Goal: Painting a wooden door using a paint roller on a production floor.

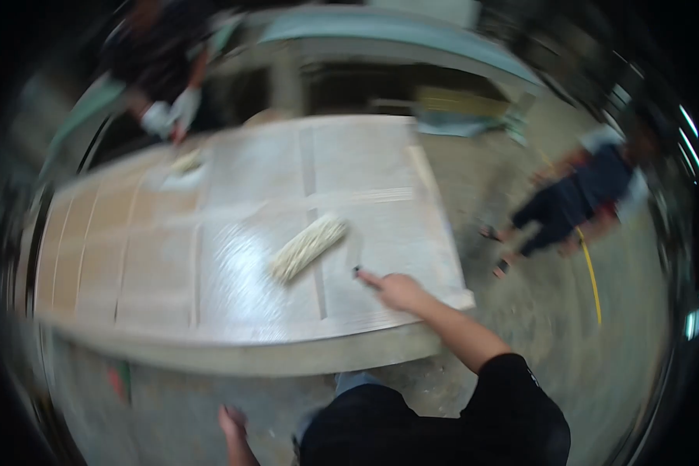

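My right hand [400,291] is closed around the dark handle of a paint roller [309,247]. Its shaggy cream cover lies slantwise on a large panel [369,299], with the thin wire frame running back to the grip. The panel is pale and wet-looking around the roller, with raised strips dividing it into rectangles. Brown, duller sections show toward its left end. Low at my left side, away from the panel, hangs my left hand [233,420]; motion blur hides how its fingers lie.
Across the panel a co-worker in white gloves [171,116] holds another roller [186,161] against its far left part. Another person [579,190] stands on the concrete floor at the right, near a yellow line [590,276]. Behind the panel is a long pale-blue curved piece [396,33].
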### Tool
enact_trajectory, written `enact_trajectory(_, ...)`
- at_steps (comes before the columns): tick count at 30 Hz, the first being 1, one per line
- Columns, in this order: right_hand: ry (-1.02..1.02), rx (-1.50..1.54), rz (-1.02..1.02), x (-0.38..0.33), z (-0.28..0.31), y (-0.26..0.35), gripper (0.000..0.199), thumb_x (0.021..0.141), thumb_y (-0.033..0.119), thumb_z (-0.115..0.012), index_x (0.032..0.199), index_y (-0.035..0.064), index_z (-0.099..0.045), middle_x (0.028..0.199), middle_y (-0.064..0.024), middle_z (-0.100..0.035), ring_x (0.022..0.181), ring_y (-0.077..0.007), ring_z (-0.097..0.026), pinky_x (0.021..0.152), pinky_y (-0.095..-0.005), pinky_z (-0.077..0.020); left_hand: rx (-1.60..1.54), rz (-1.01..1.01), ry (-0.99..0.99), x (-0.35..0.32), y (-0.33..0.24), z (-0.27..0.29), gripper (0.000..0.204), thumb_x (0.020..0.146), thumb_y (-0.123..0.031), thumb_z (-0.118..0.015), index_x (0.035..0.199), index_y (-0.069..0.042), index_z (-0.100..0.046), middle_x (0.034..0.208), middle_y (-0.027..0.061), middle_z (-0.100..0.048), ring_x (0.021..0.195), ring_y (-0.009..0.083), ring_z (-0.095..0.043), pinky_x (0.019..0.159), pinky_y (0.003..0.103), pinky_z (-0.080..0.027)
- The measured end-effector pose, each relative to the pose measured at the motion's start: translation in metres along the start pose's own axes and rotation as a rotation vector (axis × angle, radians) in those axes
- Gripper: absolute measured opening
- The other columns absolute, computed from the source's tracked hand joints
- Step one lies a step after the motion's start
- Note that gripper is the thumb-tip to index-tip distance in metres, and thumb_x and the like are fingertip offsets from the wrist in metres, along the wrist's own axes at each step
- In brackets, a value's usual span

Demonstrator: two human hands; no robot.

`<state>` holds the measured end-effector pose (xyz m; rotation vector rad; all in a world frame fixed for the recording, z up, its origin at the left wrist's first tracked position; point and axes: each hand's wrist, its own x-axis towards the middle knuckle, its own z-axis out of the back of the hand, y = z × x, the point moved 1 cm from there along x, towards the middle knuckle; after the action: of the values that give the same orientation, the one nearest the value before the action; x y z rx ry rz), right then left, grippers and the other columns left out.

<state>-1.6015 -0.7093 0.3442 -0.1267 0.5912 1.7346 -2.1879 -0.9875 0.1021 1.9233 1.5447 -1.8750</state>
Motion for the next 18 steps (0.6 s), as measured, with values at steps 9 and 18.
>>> enact_trajectory(9,0.037,-0.233,0.077,0.141,0.065,0.052,0.073,0.077,0.01,-0.057,0.143,0.0316,-0.033,0.085,-0.0222,-0.064,0.08,-0.0385,-0.064,0.073,-0.0473,-0.0503,-0.171,-0.142,-0.63,0.066,-0.116,-0.044,0.066,0.089,-0.052,-0.052,0.142,-0.019,-0.032,0.134,0.0096,-0.046,0.108,0.0269,-0.052,0.076,0.039,-0.046)
enact_trajectory(18,0.027,-0.154,0.055,0.251,0.084,0.146,0.075,0.076,0.008,-0.059,0.144,0.0263,-0.034,0.083,-0.0261,-0.063,0.079,-0.0422,-0.062,0.073,-0.0483,-0.0488,-0.385,-0.265,-0.701,0.167,-0.272,-0.009,0.065,0.096,-0.051,-0.037,0.133,0.001,-0.042,0.127,0.014,-0.053,0.104,0.0263,-0.056,0.082,0.037,-0.046)
